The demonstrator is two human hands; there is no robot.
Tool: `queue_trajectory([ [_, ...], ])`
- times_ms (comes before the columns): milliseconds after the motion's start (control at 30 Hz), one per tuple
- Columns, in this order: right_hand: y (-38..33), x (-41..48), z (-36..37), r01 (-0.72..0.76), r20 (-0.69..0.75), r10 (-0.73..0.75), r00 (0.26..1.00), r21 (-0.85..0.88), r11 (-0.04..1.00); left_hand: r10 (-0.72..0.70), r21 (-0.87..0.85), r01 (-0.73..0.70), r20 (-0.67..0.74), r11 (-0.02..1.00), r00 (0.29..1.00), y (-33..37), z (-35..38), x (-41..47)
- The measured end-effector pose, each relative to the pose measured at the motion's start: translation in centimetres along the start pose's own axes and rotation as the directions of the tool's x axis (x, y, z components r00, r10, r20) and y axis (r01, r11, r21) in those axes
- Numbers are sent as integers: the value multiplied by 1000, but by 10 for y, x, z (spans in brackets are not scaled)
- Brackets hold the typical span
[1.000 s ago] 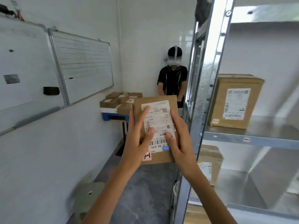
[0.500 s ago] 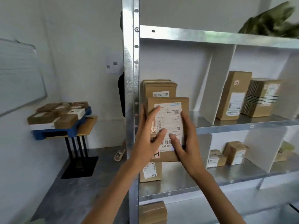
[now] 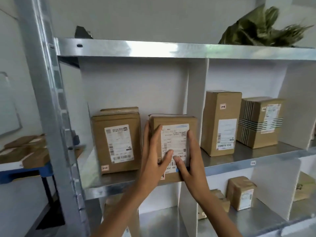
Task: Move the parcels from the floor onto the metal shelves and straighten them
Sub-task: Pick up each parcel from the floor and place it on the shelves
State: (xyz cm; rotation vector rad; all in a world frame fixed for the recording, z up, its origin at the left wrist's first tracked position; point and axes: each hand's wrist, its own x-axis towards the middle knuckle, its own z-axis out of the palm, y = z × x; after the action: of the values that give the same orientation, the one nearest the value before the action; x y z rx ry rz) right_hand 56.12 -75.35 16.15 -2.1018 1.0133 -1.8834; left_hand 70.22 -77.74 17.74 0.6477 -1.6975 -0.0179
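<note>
Both hands hold a small brown parcel (image 3: 172, 122) with a white shipping label, upright at the front edge of the middle metal shelf (image 3: 119, 183), in its left compartment. My left hand (image 3: 154, 156) grips the parcel's left side, thumb on the label. My right hand (image 3: 189, 161) grips the right side and lower label. A larger labelled parcel (image 3: 116, 141) stands just to the left on the same shelf, with another hidden behind it.
A white divider (image 3: 196, 103) borders the compartment on the right; beyond it stand a tall parcel (image 3: 220, 122) and a striped parcel (image 3: 259, 122). Small parcels (image 3: 241, 194) sit on the lower shelf. The steel upright (image 3: 51, 108) is left; a blue stand with parcels (image 3: 22, 151) lies beyond.
My view swung right from the room to face the shelves. The parcel in both hands moved up and forward into the middle shelf's left compartment, beside the larger parcel.
</note>
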Motion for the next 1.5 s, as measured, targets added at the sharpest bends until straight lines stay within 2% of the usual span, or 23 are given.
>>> queue_trajectory([
  [200,65,17,0,-5,118,8,993,-18,1000,-49,83,53,-54,995,997,-37,43,-1],
  [400,91,27,8,81,111,-71,991,-87,993,-39,197,45,-32,979,999,-53,54,-2],
  [633,100,37,25,55,133,-25,991,-233,971,-170,396,172,-38,902,985,-57,61,1],
  [900,116,51,29,27,181,24,983,-274,961,-201,513,196,-47,836,978,-72,72,10],
  [1067,115,51,33,14,189,47,981,-308,951,-245,546,228,-42,806,969,-72,74,10],
  [1200,109,42,36,70,122,-23,992,-402,913,-266,548,234,-22,803,964,-61,71,-1],
  [1300,101,21,35,123,47,-114,992,-359,925,-254,501,224,-10,836,967,-44,58,-24],
  [1367,86,-2,44,206,51,-200,978,-290,935,-232,505,209,-17,837,972,-28,32,-46],
  [1500,30,-60,81,320,213,-301,929,-62,945,-267,571,299,-141,764,953,9,-51,-109],
])
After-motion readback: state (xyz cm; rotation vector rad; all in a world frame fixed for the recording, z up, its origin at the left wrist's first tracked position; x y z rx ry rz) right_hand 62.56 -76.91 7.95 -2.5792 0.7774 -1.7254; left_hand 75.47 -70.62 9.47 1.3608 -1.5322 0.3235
